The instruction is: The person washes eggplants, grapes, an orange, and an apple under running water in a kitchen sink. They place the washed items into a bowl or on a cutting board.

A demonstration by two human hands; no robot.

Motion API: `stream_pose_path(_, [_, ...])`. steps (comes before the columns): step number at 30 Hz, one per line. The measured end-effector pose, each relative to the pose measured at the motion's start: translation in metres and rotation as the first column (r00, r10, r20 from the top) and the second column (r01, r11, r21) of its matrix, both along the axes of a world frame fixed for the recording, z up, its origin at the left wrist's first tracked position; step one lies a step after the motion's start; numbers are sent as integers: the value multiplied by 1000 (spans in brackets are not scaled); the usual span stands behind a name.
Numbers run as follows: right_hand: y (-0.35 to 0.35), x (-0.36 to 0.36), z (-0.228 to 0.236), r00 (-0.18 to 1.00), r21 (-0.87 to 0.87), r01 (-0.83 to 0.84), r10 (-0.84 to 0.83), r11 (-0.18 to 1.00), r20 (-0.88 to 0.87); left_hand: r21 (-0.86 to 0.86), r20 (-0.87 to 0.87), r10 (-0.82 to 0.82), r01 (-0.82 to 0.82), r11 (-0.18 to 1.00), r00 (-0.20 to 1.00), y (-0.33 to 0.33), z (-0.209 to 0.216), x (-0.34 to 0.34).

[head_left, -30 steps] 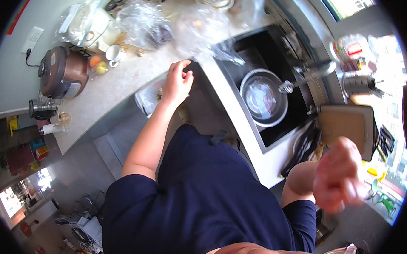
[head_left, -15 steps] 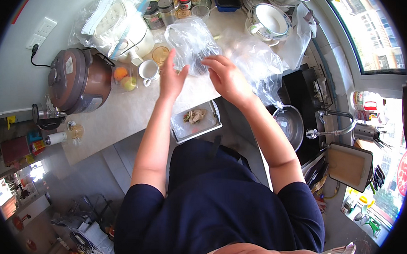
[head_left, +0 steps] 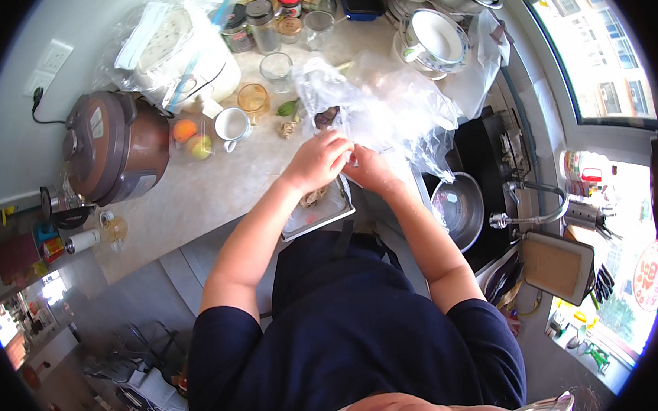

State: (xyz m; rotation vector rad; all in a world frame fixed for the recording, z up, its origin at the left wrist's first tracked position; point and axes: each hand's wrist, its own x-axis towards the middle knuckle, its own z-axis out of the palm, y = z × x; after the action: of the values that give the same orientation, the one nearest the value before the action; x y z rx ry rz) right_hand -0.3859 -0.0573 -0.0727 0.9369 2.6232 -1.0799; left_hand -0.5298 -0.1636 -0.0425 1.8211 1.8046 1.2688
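Note:
A clear plastic bag [head_left: 324,87] with a dark brownish lump [head_left: 327,117] in it lies at the counter's near side. My left hand [head_left: 316,162] and my right hand [head_left: 372,169] meet at the bag's near edge, both closed, their fingertips pinching the film. What the fingertips hold is partly hidden by the fingers. Just below them a white-rimmed bin [head_left: 320,226] hangs at the counter's front, lined with film and holding some pale scraps [head_left: 314,197]. Left of the bag lie a green vegetable piece [head_left: 287,107] and a knobbly tan piece [head_left: 287,129].
A white mug [head_left: 232,126], an amber glass [head_left: 253,98] and bagged fruit [head_left: 194,138] stand to the left, beside a brown pressure cooker [head_left: 110,146]. Further clear bags [head_left: 405,97] lie to the right, close to a steel basin [head_left: 459,210]. Jars [head_left: 262,24] and stacked bowls [head_left: 435,38] stand behind.
My hands were apart and open above the bag; they have come together and nearer me, closing on its edge. The bag has shifted nearer, uncovering the vegetable pieces and a glass.

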Motion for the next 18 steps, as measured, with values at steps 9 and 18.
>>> stream_pose_path(9, [8, 48, 33, 939, 421, 66, -200, 905, 281, -349, -401, 140, -293, 890, 905, 47, 1, -78])
stream_pose_path(18, [14, 48, 144, 989, 456, 93, -28, 885, -148, -689, -299, -31, -193, 698, 954, 65, 72, -70])
